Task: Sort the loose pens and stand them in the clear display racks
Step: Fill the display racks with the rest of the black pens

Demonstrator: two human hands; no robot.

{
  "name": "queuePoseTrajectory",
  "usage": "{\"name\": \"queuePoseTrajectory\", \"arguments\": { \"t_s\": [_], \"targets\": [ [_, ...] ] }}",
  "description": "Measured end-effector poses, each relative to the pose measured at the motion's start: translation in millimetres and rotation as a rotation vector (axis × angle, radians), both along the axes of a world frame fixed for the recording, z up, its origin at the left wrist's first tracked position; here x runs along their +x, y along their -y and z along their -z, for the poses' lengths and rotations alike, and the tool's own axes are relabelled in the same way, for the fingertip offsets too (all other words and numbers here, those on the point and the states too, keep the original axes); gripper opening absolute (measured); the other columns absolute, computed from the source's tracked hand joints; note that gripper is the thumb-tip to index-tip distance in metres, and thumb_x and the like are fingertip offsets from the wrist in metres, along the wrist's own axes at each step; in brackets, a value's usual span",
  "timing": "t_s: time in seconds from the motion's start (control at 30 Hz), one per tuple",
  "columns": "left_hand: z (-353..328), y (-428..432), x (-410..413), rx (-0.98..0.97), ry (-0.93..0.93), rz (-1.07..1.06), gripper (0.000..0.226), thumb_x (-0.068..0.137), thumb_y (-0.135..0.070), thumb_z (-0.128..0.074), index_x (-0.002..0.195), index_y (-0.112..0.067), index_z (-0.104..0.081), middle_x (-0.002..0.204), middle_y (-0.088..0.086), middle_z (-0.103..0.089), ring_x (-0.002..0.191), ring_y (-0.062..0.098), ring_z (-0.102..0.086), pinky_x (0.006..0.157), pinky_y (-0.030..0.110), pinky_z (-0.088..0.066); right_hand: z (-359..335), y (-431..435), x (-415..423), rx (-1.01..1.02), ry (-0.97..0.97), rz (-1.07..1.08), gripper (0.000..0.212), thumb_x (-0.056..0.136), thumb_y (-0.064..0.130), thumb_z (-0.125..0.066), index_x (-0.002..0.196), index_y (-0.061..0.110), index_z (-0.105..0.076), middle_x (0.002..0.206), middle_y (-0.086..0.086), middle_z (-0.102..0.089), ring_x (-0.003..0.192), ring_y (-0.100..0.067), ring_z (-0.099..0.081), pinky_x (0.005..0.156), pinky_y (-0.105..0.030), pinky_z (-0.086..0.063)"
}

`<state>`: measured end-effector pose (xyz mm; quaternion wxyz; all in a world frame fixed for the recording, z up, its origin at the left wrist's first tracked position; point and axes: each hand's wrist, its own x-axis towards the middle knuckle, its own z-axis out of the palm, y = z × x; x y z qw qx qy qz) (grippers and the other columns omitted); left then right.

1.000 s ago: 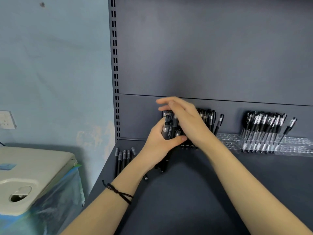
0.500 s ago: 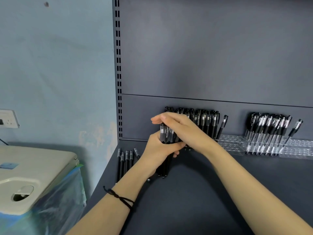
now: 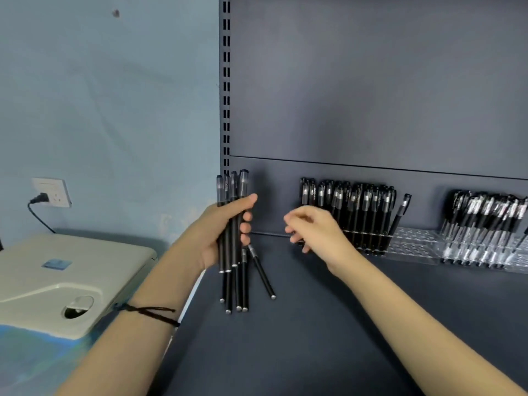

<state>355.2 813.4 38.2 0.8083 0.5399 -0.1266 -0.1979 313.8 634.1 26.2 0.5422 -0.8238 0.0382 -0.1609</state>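
My left hand (image 3: 225,232) grips a bundle of several black pens (image 3: 233,190) upright at the shelf's left end. Several loose black pens (image 3: 238,292) lie on the shelf just below that hand, and one more pen (image 3: 263,277) lies slanted beside them. My right hand (image 3: 317,232) has curled fingers at the left end of a row of black pens (image 3: 360,212) standing in the clear rack (image 3: 411,242). A dark pen end shows under its fingers. A second group of pens (image 3: 485,221) stands further right in the rack.
The dark shelf board (image 3: 285,338) runs under both arms, with a slotted upright (image 3: 225,81) and back panel behind. A beige machine (image 3: 57,275) under plastic sits left of the shelf. A wall socket (image 3: 51,192) has a plug in it.
My hands have separated. The left hand carried the bundle to the left and upright, and the right hand moved right to the rack's first row.
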Motion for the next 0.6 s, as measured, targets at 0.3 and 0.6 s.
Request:
{"name": "queuePoseTrajectory", "arguments": {
  "t_s": [0.3,0.6],
  "targets": [
    [50,-36,7,0.044,-0.257,-0.037,0.021,0.074,-0.022,-0.074,0.075,-0.014,-0.055,0.055,-0.001,-0.05,0.038,0.009,-0.043,0.037,0.016,-0.037,41,-47,-5,-0.691,-0.323,-0.117,0.065,0.07,0.065,-0.069,0.116,0.023,-0.05,0.113,0.007,-0.05,0.107,-0.013,-0.05,0.089,-0.035,-0.048],
    [48,-22,8,0.017,-0.319,-0.034,0.019,0.084,-0.018,-0.07,0.073,-0.013,-0.055,0.056,0.0,-0.053,0.037,0.009,-0.044,0.037,0.015,-0.037,27,-20,-7,-0.573,-0.371,-0.067,0.041,0.076,0.025,-0.079,0.111,0.012,-0.063,0.103,-0.001,-0.065,0.086,-0.013,-0.06,0.081,-0.029,-0.052]
  ]
}}
